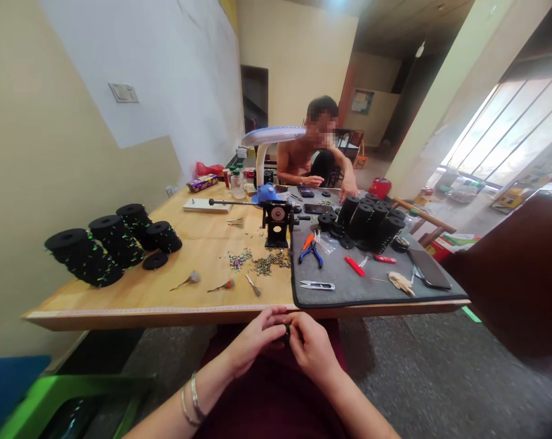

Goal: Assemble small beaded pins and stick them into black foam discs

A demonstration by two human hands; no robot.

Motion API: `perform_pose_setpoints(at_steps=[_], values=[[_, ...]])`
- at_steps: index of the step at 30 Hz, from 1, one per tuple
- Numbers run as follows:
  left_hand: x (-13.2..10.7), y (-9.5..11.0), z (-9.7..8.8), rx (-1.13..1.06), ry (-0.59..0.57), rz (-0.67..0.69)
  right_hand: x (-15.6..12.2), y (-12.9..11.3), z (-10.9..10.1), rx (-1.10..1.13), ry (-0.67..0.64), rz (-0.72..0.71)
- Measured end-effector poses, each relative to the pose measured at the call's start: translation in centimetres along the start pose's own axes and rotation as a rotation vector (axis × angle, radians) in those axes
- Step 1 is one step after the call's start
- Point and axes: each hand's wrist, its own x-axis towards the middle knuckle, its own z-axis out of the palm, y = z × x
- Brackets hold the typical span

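My left hand (258, 338) and my right hand (312, 344) meet over my lap, just below the wooden table's front edge (166, 312). Both pinch a small dark object (287, 331) between their fingertips; it is too small to name. Two bangles (191, 399) sit on my left wrist. On the table in front of my hands lie a heap of small metal parts (271, 263), small snips (319, 285) and blue-handled pliers (311, 251) on a grey mat (371, 289). A black hand-crank winder (276, 224) stands behind them.
Stacks of black spools stand at the table's left (106, 244) and on the mat's far right (370, 222). A phone (429, 268), red-handled tools (354, 265) and a desk lamp (271, 137) are also there. Another person (319, 152) sits at the far end.
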Motion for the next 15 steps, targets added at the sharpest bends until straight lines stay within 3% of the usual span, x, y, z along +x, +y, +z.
perform_pose_setpoints(at_steps=[3,10,15], values=[[0.0,0.2,0.1,0.128,0.039,-0.018,0.4,-0.5,-1.0,-0.071,-0.097,-0.061],[-0.2,0.8,1.3,0.035,0.019,-0.051,0.8,-0.4,-1.0,0.172,-0.123,0.175],[-0.2,0.3,1.5,0.041,0.025,0.008,1.0,-0.7,-0.6,0.066,-0.097,0.06]])
